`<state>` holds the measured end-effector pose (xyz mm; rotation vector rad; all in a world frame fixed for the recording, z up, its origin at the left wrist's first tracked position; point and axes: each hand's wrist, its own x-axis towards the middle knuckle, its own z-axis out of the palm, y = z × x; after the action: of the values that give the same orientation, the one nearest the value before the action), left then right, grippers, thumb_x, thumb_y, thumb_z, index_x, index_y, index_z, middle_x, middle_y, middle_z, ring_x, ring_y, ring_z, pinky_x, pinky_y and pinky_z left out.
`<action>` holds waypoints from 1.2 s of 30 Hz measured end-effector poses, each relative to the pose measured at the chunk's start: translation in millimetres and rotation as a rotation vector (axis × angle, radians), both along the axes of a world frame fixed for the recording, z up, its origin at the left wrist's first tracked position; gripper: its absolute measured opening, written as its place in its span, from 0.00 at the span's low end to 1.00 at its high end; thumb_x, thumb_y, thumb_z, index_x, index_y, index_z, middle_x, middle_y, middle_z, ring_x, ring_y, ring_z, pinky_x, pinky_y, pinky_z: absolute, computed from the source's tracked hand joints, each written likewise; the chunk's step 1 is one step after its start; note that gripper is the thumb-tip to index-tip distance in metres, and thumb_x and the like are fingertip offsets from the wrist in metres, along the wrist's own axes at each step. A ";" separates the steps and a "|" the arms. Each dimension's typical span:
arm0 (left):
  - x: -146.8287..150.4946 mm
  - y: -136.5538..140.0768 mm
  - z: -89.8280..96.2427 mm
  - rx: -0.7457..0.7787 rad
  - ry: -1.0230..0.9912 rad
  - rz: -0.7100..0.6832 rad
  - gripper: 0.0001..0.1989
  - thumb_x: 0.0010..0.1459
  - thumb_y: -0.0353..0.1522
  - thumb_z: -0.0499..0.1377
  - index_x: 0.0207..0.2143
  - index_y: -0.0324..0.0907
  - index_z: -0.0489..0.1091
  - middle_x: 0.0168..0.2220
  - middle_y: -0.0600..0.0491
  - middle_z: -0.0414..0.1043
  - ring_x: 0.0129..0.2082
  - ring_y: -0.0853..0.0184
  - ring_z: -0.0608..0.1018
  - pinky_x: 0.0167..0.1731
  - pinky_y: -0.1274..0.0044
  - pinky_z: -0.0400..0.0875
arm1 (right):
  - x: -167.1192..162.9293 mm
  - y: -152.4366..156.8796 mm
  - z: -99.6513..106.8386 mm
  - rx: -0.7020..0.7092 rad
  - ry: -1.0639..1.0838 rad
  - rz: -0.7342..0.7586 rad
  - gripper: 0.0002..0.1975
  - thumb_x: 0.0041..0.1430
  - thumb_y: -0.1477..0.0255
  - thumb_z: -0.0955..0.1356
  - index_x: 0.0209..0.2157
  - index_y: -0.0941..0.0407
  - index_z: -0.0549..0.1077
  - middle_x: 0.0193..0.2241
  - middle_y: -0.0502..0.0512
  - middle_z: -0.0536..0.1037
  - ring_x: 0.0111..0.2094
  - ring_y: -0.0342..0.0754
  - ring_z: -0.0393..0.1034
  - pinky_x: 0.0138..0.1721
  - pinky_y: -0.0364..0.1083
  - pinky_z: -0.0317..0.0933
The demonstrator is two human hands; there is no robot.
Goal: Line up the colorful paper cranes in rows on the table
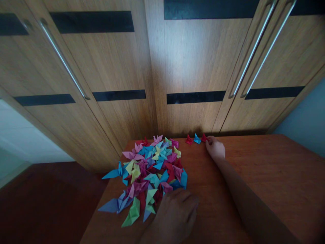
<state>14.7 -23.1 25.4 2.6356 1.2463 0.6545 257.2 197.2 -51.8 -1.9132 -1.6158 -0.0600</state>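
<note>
At the lower left of the frame, a periwinkle folded-paper bird points its long axis outward to the left, with a green folded-paper bird tilted just below the many-coloured heap of folded-paper birds. The heap fills the middle left of a reddish-brown wooden table. At bottom centre the left hand lies beside the heap's lower right edge, much the nearer hand to it, and hides part of it; its fingers curl under (I cannot tell whether they hold anything). Right of the heap's top, near the table's far edge, runs a short row, level across the frame: a small red folded-paper piece, a small blue folded-paper piece, then a second red folded-paper piece. That last one lies to the upper left of the right hand, whose fingertips appear closed on its right side. Close behind the row, wood-grained cabinet doors leave little room beyond; the right forearm slants to the lower right.
</note>
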 end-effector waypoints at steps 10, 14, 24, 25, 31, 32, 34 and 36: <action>-38.2 20.8 24.0 -0.075 -0.001 0.318 0.14 0.58 0.27 0.52 0.45 0.46 0.68 0.45 0.51 0.68 0.44 0.62 0.71 0.44 0.71 0.65 | -21.4 -66.5 2.9 0.111 0.258 0.150 0.15 0.58 0.65 0.61 0.41 0.57 0.73 0.30 0.56 0.79 0.30 0.49 0.73 0.32 0.44 0.61; -62.4 22.5 27.6 -0.082 0.116 0.313 0.19 0.54 0.23 0.52 0.47 0.46 0.68 0.46 0.50 0.68 0.46 0.60 0.70 0.47 0.68 0.63 | -33.9 -97.5 4.5 0.067 0.309 0.284 0.15 0.57 0.65 0.60 0.39 0.55 0.73 0.32 0.55 0.79 0.32 0.49 0.73 0.36 0.45 0.64; -56.5 21.5 21.8 -0.083 0.330 0.289 0.12 0.57 0.24 0.51 0.37 0.45 0.72 0.38 0.49 0.72 0.41 0.60 0.73 0.38 0.69 0.63 | -39.3 -125.2 11.5 0.015 0.426 0.361 0.14 0.57 0.65 0.60 0.37 0.54 0.74 0.33 0.54 0.79 0.34 0.49 0.74 0.37 0.46 0.66; -56.4 22.0 21.2 -0.075 0.335 0.288 0.12 0.58 0.25 0.51 0.37 0.44 0.72 0.38 0.49 0.72 0.40 0.59 0.73 0.38 0.69 0.63 | -39.4 -125.4 11.9 0.018 0.435 0.362 0.13 0.57 0.65 0.60 0.36 0.54 0.74 0.33 0.54 0.79 0.34 0.49 0.74 0.38 0.46 0.66; -67.1 24.2 22.0 -0.038 0.185 0.279 0.09 0.59 0.27 0.52 0.35 0.45 0.71 0.36 0.52 0.74 0.39 0.62 0.74 0.39 0.71 0.64 | -40.2 -124.8 13.2 0.000 0.483 0.357 0.14 0.56 0.65 0.61 0.36 0.54 0.75 0.32 0.54 0.79 0.33 0.49 0.73 0.38 0.47 0.66; -68.9 24.8 23.3 -0.031 0.129 0.275 0.09 0.59 0.27 0.52 0.35 0.45 0.71 0.37 0.52 0.74 0.39 0.62 0.74 0.40 0.72 0.65 | -40.2 -124.6 13.3 -0.004 0.499 0.352 0.14 0.55 0.64 0.61 0.36 0.54 0.75 0.32 0.54 0.79 0.33 0.49 0.73 0.38 0.47 0.66; -69.7 26.5 27.3 -0.022 0.003 0.278 0.08 0.59 0.28 0.52 0.36 0.45 0.70 0.38 0.52 0.74 0.40 0.63 0.74 0.41 0.73 0.65 | -40.1 -124.5 13.8 -0.012 0.550 0.348 0.14 0.55 0.63 0.62 0.35 0.54 0.75 0.32 0.54 0.79 0.32 0.49 0.73 0.37 0.47 0.66; -65.3 28.3 32.5 -0.019 -0.125 0.304 0.08 0.59 0.27 0.52 0.35 0.44 0.70 0.37 0.53 0.74 0.38 0.65 0.75 0.40 0.75 0.66 | -40.6 -125.3 15.4 -0.026 0.635 0.366 0.15 0.55 0.61 0.62 0.35 0.54 0.74 0.31 0.54 0.78 0.31 0.50 0.72 0.36 0.47 0.66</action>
<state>-50.6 5.2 57.9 2.3680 1.6206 0.8324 216.6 71.9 -36.4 -1.4134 -1.4778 0.6535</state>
